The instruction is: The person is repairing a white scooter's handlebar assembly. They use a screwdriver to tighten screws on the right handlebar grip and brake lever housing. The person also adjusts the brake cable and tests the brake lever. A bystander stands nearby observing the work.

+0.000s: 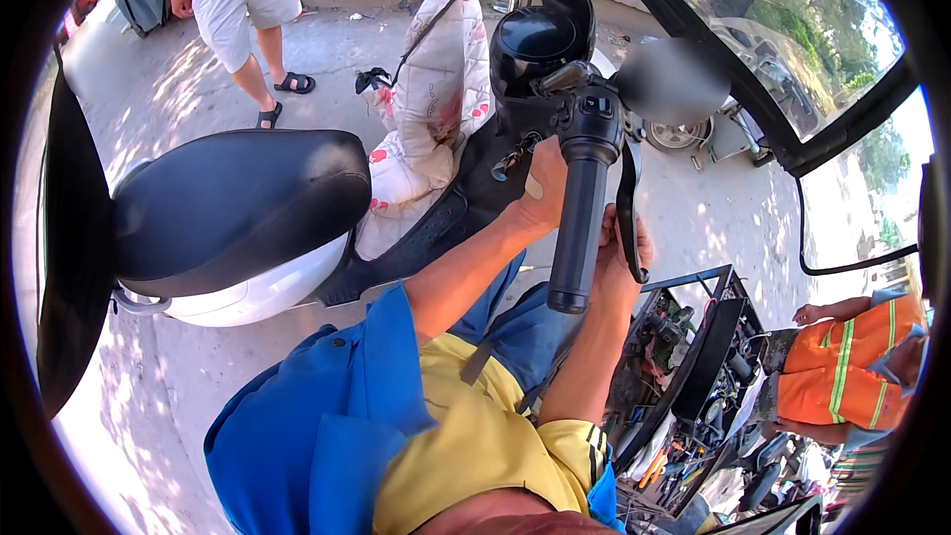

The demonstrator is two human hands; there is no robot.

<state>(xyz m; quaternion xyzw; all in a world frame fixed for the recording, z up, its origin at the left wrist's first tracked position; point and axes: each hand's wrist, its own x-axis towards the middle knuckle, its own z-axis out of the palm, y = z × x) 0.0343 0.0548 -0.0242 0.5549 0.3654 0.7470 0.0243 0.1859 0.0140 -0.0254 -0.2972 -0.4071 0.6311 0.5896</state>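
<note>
A scooter's black handlebar grip (580, 233) stands upright in front of me, with the black brake lever (628, 213) to its right. My left hand (545, 183) is at the grip's left side, below the switch housing (592, 117). Its fingers are hidden behind the grip. To the right, my right hand (634, 243) is closed beside the lever, its fingertips curled behind and around it. Whatever they pinch, if anything, is too small to make out. Keys (513, 157) hang at the scooter's front panel, just left of my left hand.
The black seat (243, 203) and a quilted white cover (436, 89) lie left. A black helmet (540, 40) rests at the front. A clear windshield (792, 30) arches right, above a tool cart (684, 386). One person (248, 0) stands far left; another wears an orange vest (842, 367).
</note>
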